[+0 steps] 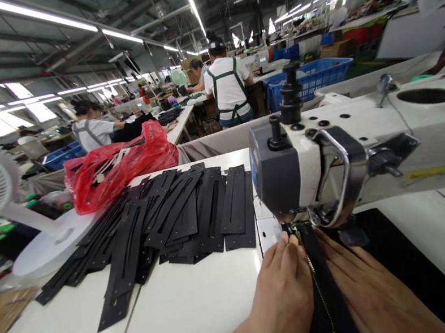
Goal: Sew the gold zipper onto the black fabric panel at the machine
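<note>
A: What are the hands doing at the bottom centre of the frame?

B: The left hand (283,299) and right hand (374,294) are lying flat, fingers pressing down (not gripping) on either side of a long black fabric strip with a brass zipper (319,287).

A: Where is the strip running?

B: Up under the needle of the grey-and-cream industrial sewing machine (359,159). Left of centre, flat black slotted cut pieces (179,214) are lying fanned out, with a crumpled red plastic bag (119,167) behind them.
</note>
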Demonstrator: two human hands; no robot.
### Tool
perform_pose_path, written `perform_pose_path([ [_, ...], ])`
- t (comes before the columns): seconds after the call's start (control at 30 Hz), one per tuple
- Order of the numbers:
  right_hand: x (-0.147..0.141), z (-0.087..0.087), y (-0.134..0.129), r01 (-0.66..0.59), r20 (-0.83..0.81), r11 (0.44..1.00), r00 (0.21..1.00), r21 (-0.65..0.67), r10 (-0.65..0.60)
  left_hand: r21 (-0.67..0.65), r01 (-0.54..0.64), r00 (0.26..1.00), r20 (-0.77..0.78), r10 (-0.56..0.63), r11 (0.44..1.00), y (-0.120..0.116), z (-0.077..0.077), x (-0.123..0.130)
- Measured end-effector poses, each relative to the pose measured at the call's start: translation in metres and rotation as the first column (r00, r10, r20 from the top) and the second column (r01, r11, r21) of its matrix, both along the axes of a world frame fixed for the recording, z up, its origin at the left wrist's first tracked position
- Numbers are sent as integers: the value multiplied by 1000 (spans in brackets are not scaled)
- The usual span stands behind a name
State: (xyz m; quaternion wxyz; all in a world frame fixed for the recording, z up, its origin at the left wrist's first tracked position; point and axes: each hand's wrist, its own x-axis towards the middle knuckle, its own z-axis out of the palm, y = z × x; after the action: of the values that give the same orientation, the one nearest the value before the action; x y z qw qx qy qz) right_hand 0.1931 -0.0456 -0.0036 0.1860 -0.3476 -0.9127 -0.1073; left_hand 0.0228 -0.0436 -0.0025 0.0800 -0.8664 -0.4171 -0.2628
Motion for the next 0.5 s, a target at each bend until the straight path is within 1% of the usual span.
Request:
perform_pose_path([
  [0.07, 1, -4, 0, 22, 0, 1000, 1000, -9, -22, -9, -8, 999, 40, 8, 1000, 1, -2, 0],
  [0.13, 0, -7, -2, 52, -18, 999, 998, -14, -52, -47, -24, 995, 100, 28, 999, 1, -3, -2],
  [0.2, -3, -7, -4, 82, -57, 995, 995, -48, -84, -94, -26, 989, 140, 39, 995, 1, -2, -4],
  [0.37, -11, 1, -9, 115, -154, 956, 975, -271, -161, -203, 8, 992, 126, 18, 979, -1, 2, -14],
  [0.43, -13, 2, -11, 108, -202, 936, 962, -334, -183, -206, 3, 994, 105, 19, 979, -1, 2, -20],
  [0.5, -14, 3, -12, 92, -248, 920, 949, -382, -197, -178, 23, 998, 67, -11, 984, -1, -1, -26],
])
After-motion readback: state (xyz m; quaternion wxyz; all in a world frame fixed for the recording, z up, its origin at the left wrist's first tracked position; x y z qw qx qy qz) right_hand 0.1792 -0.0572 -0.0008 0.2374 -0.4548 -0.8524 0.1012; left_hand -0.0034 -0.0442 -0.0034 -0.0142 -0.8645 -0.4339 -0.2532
